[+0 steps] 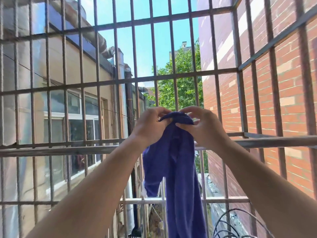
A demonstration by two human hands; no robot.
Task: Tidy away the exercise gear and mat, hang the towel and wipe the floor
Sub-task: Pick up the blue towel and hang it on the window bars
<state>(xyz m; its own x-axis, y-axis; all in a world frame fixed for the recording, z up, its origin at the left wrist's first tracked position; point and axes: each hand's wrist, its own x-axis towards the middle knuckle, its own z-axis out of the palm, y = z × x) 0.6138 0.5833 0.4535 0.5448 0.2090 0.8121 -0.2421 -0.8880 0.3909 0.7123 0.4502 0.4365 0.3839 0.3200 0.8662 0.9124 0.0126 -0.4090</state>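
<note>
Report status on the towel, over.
Left hand and right hand both pinching the blue towel at its bunched top. Rest hangs down in front of the metal grille. Black wire loops low right.

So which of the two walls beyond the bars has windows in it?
The beige plastered wall on the left; the red brick wall, right of the hanging purple cloth towel, shows only bricks.
</note>
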